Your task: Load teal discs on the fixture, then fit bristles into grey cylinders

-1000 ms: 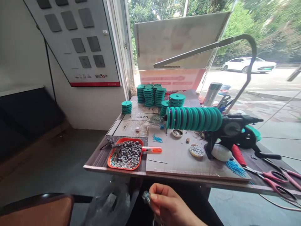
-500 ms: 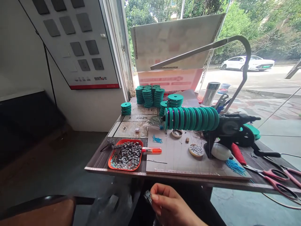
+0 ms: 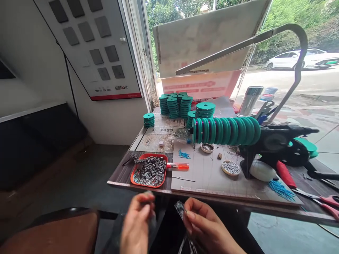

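Right hand (image 3: 205, 222): nearly closed; a bundle of thin strands (image 3: 180, 208) is pinched, just before the near edge of the surface (image 3: 119, 175).
Left hand (image 3: 139, 218): half curled, blurred; whether anything is held cannot be told.
Red tray (image 3: 166, 171): placed by the near left corner, filled with grey cylinders (image 3: 155, 169).

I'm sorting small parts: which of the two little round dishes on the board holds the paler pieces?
The front dish, nearer the front edge of the board. Its pieces are pale grey; the back dish holds darker bits.
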Demonstrator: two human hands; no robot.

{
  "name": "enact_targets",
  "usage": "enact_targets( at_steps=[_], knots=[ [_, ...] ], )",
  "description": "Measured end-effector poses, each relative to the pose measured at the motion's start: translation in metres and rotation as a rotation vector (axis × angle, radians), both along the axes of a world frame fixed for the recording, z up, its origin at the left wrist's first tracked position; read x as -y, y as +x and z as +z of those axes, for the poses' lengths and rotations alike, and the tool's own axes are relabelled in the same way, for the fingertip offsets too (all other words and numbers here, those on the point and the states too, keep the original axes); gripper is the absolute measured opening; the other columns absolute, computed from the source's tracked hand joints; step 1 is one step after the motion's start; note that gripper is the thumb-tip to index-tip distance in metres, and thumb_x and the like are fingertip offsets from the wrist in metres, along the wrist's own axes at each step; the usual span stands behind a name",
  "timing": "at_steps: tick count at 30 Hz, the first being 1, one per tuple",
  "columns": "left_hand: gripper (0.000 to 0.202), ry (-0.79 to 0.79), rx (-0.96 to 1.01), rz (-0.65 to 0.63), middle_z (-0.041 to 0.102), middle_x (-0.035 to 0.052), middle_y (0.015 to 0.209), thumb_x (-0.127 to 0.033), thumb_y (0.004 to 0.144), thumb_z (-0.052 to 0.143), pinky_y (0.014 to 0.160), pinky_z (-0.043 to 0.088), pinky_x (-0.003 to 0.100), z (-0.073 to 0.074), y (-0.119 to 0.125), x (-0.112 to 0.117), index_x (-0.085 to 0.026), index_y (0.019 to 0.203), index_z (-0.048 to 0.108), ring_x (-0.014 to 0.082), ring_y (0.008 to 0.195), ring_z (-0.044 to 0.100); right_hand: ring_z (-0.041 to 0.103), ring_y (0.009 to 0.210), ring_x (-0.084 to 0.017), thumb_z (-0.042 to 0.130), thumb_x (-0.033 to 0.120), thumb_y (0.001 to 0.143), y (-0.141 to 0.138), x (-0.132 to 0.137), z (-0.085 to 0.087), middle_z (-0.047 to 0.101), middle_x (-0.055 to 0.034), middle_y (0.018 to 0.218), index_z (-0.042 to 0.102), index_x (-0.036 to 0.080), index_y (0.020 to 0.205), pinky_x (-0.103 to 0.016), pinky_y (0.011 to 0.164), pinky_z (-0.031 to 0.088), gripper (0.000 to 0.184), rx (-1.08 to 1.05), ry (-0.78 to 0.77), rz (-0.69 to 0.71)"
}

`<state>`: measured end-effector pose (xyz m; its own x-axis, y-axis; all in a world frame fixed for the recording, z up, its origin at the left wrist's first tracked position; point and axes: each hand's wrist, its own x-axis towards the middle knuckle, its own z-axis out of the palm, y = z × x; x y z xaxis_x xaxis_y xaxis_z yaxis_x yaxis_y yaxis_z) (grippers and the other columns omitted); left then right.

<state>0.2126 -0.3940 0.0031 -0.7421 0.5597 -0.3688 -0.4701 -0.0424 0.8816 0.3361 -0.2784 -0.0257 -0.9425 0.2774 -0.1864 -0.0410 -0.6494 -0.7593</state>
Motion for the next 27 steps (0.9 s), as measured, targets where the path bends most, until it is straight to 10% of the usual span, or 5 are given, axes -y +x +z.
enact_targets(
  at_steps=[4, 11, 19, 27],
  knots=[
    [0.048, 0.092, 0.468, -0.49, 0.062, 0.0034, 0.074, -0.044, 0.051, 0.073, 0.065, 0.041, 0.022, -0.039, 0.023, -0.024, -0.011, 0.083, 0.057, 0.0112, 0.071, 0.056, 0.03, 0.046, 0.009, 0.06, 0.055, 0.065, 0.002, 0.004, -0.008, 0.034, 0.0061, 0.057, 0.028, 0.009, 0.079, -0.004, 0.049, 0.027, 0.057, -0.016, 0.064, 0.057],
    [0.017, 0.286, 0.654, -0.298, 0.059, -0.0025, 0.07, -0.018, 0.062, 0.065, 0.069, 0.04, 0.019, -0.021, 0.034, -0.029, -0.014, 0.069, 0.05, 0.0055, 0.07, 0.056, 0.044, 0.078, 0.006, 0.062, 0.055, 0.063, 0.003, 0.001, -0.002, 0.041, -0.0036, 0.093, 0.04, 0.003, 0.07, -0.001, 0.068, 0.04, 0.057, 0.116, 0.42, -0.182],
    [0.054, 0.301, 0.617, -0.355, 0.06, -0.0041, 0.066, -0.011, 0.047, 0.076, 0.07, 0.04, 0.015, -0.028, 0.028, -0.026, -0.022, 0.095, 0.057, 0.0034, 0.063, 0.058, 0.042, 0.067, 0.007, 0.06, 0.055, 0.065, 0.0, 0.005, -0.004, 0.043, -0.0007, 0.073, 0.039, 0.004, 0.073, -0.002, 0.063, 0.037, 0.056, 0.11, 0.338, -0.094],
    [0.037, 0.162, 0.354, -0.125, 0.062, -0.0013, 0.077, -0.026, 0.039, 0.083, 0.075, 0.044, 0.017, -0.025, 0.043, -0.014, -0.017, 0.069, 0.064, 0.007, 0.076, 0.06, 0.039, 0.066, 0.008, 0.051, 0.061, 0.069, 0.005, 0.009, -0.001, 0.047, -0.0026, 0.071, 0.049, 0.001, 0.069, 0.002, 0.063, 0.034, 0.06, 0.125, 0.66, -0.037]
  ],
)
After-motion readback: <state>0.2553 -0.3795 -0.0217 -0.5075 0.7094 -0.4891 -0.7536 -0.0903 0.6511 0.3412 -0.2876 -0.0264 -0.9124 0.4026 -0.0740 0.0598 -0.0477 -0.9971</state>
